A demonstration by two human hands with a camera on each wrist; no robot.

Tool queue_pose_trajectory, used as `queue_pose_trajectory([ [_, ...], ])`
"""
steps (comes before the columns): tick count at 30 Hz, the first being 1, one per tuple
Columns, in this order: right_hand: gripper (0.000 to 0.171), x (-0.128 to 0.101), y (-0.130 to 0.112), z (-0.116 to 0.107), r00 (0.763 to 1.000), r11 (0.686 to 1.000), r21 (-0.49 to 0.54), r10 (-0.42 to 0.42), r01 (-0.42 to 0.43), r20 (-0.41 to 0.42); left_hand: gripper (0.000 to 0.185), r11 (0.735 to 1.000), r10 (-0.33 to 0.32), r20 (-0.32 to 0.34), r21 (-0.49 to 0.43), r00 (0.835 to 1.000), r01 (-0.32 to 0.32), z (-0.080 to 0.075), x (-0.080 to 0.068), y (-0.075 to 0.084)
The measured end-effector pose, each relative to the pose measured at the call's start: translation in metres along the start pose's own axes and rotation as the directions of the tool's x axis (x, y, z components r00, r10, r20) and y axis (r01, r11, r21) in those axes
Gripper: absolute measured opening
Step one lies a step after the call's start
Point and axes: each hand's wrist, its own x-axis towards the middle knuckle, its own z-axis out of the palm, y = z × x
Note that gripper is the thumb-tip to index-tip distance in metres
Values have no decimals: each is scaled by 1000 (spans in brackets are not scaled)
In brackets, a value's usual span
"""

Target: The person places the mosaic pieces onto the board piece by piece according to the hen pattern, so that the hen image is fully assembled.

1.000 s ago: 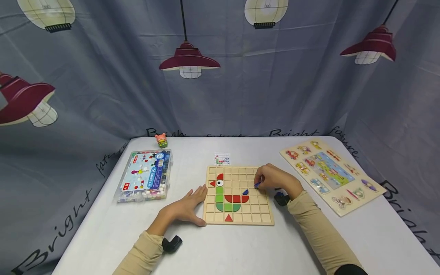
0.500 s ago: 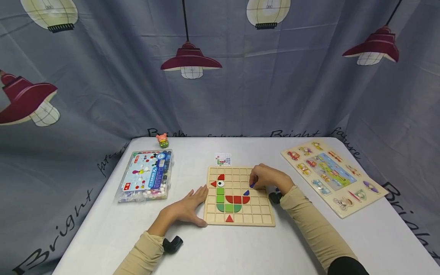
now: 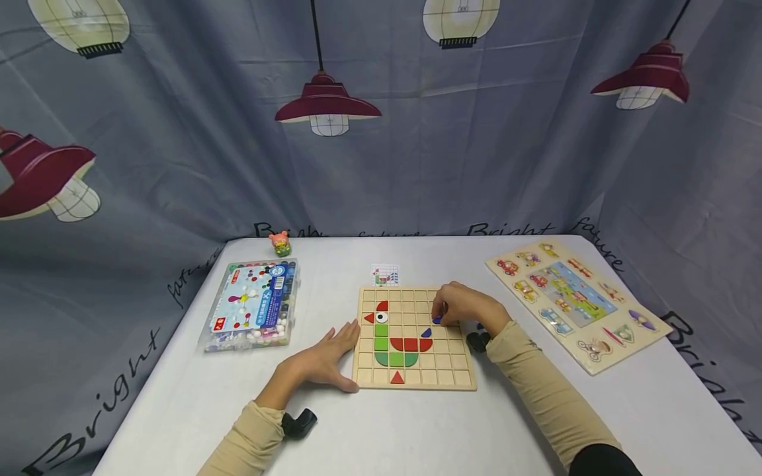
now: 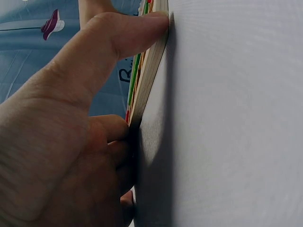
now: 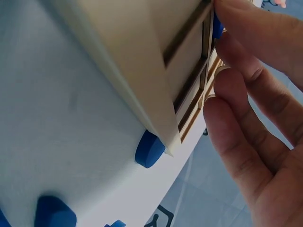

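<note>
A wooden grid board (image 3: 440,378) lies on the white table, with red, green, white and blue flat pieces forming a bird-like figure. My left hand (image 3: 324,357) rests along the board's left edge, fingers spread; in the left wrist view its thumb (image 4: 142,32) touches the board's side. Over the upper right cells, my right hand (image 3: 467,307) pinches a small blue piece (image 5: 218,26) between thumb and finger, at the board's surface. That piece's full shape is hidden. A blue piece (image 3: 426,332) sits in a cell just below left. A red triangle (image 3: 397,378) lies in the bottom row.
Behind the board lies a small pattern card (image 3: 385,275). A clear case of beads (image 3: 250,301) and a pig figurine (image 3: 280,243) stand left. A vehicle puzzle board (image 3: 571,304) lies right. Several blue pieces (image 5: 149,149) lie on the table beyond the board's right edge.
My right hand has moved slightly left over the board with the blue piece, then stayed nearly still for the last half second. The left hand has kept its place.
</note>
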Motion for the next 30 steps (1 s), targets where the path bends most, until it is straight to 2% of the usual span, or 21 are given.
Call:
queue_pose_trajectory([
  [12,11,-6,-1,0,1000,1000,24,13,-13,-3,118,1000,6,0,7,1000,-6,2,2,-1],
  [19,14,-15,7,-3,998,1000,25,-1,2,-61,117,1000,-8,0,2,1000,8,0,2,0],
  [26,16,-31,19,-4,994,995,102,-6,18,-110,117,1000,-19,0,10,1000,19,-1,2,-1],
  [30,17,-39,27,3,993,990,143,31,-14,-116,118,1000,-24,2,3,1000,24,3,1,-3],
])
